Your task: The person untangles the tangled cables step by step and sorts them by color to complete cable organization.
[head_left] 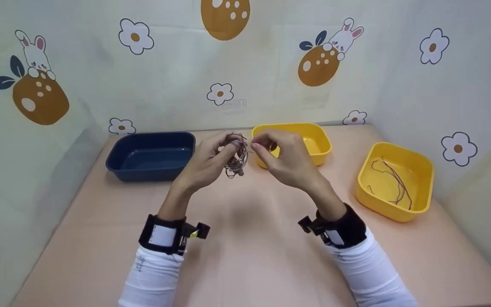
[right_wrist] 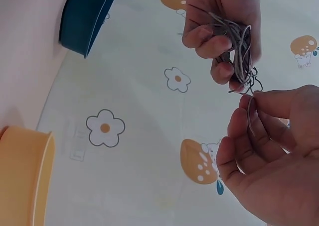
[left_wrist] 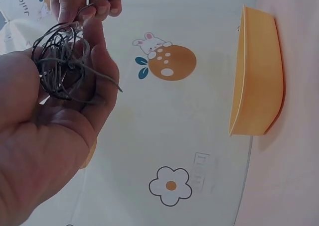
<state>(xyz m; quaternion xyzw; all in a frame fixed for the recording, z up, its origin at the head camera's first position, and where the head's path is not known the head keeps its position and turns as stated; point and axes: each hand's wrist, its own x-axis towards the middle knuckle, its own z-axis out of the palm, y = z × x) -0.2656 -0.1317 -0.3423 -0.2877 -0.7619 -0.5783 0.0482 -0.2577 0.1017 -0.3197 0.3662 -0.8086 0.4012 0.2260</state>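
Observation:
My left hand (head_left: 205,160) grips a tangled bundle of thin, dark and greyish cords (head_left: 238,161), with loops and loose ends sticking out past the fingers. In the left wrist view the tangle (left_wrist: 62,61) lies between thumb and curled fingers, and one loose end points away from the palm. Close beside it, my right hand (head_left: 290,160) pinches a single strand between thumb and index finger. The right wrist view shows that strand (right_wrist: 249,116) hanging down along the fingers, its upper part right at the bundle's lower loops. Both hands are raised above the table.
A dark blue bin (head_left: 151,174) stands at the back left. Behind my right hand is a yellow bin (head_left: 323,147), partly hidden. Another yellow bin (head_left: 375,202) on the right holds a few thin cords (head_left: 400,181). Patterned cloth walls (head_left: 267,64) enclose the table (head_left: 245,256).

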